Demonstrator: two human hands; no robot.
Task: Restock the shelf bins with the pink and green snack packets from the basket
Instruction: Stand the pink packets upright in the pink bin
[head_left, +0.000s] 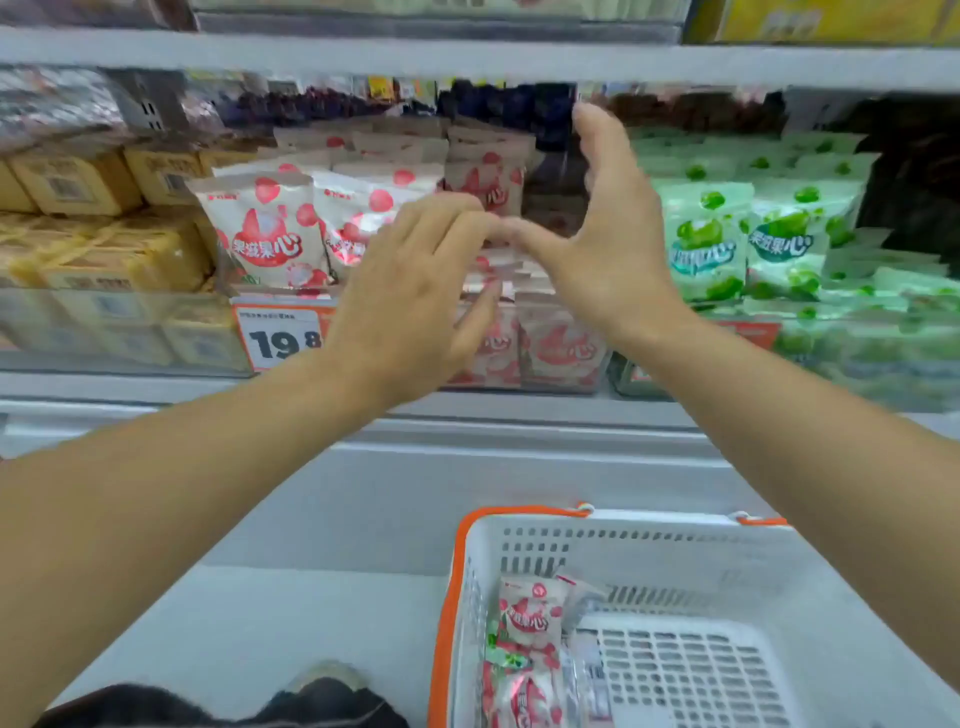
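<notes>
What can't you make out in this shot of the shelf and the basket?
Head view only:
- Pink packets mid-bin: behind left hand and right hand.
- Price tag: right part covered by the left wrist.
- Basket: cut by the bottom edge.
- Green packets: blurred print.

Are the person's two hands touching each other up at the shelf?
Touching: the head view shows the left hand fingertips meeting the right hand thumb tip, no gap.

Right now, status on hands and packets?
Left hand and right hand open, empty, at pink packets bin. More packets in basket. Nothing blocking.
</notes>
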